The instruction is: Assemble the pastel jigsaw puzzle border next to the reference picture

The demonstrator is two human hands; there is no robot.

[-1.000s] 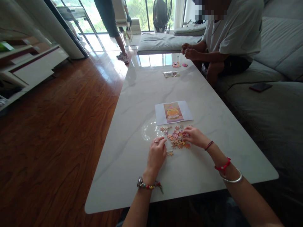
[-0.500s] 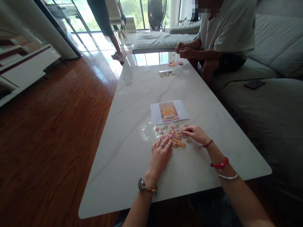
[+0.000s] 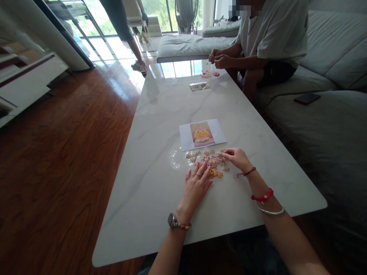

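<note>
A loose pile of small jigsaw puzzle pieces (image 3: 211,162) in pink, purple, yellow and orange lies on the white marbled table. My left hand (image 3: 195,188) rests open on the near left of the pile, fingers spread, fingertips over some pieces. On the pile's right side, my right hand (image 3: 236,158) has its thumb and fingers pinched together on what looks like a puzzle piece, mostly hidden by the fingertips. Beyond the pile lies a printed picture sheet (image 3: 202,134) with a yellow cartoon figure. Some orange pieces (image 3: 215,173) sit close to my left fingers.
Farther along the table (image 3: 143,183) are a clear packet (image 3: 199,86) and another small pile of pieces (image 3: 205,74). A person (image 3: 278,34) sits on the grey sofa (image 3: 329,122), hands together. A phone (image 3: 307,98) lies there. Someone stands near the windows.
My left hand has slid a little to the right over the pieces. My right hand has moved slightly away from me, toward the far right of the pile. The view has shifted slightly.
</note>
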